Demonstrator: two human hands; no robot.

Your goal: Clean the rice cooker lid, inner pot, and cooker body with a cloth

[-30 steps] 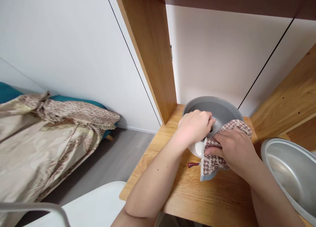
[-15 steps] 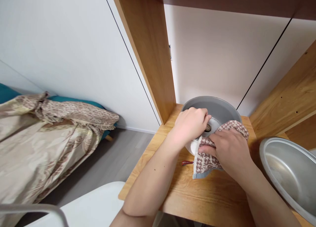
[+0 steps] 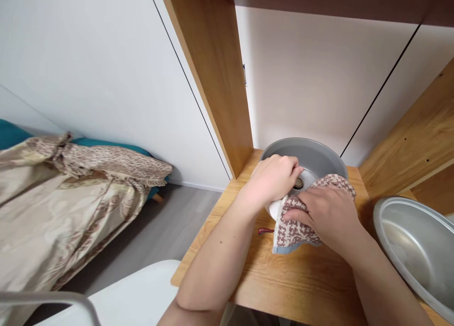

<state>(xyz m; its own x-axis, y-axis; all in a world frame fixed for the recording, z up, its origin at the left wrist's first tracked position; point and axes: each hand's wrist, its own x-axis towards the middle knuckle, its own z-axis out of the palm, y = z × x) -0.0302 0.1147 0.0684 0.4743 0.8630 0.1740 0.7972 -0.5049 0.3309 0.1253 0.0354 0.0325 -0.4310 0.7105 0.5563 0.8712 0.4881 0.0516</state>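
A round vessel with a grey inner wall (image 3: pixel 312 153) and a white outer side stands on the wooden surface, a small dark-centred disc in its floor; it looks like a rice cooker body. My left hand (image 3: pixel 278 177) is closed over the vessel's left side, its fingertips curled inward and partly hidden. My right hand (image 3: pixel 328 217) grips a brown-and-white patterned cloth (image 3: pixel 296 229) with a blue-grey edge. This cloth lies over the vessel's front right rim, and a red tag sticks out at its left.
A silver metal pot (image 3: pixel 414 245) stands close to my right forearm. Wooden side panels (image 3: pixel 216 80) and a dark shelf (image 3: pixel 336 2) frame the space. At the lower left are a white chair (image 3: pixel 142 293) and a bed with a patterned cover (image 3: pixel 71 212).
My right hand and the cloth have shifted slightly left, and the cloth's lower edge sits a little higher. My left hand stays in place on the vessel.
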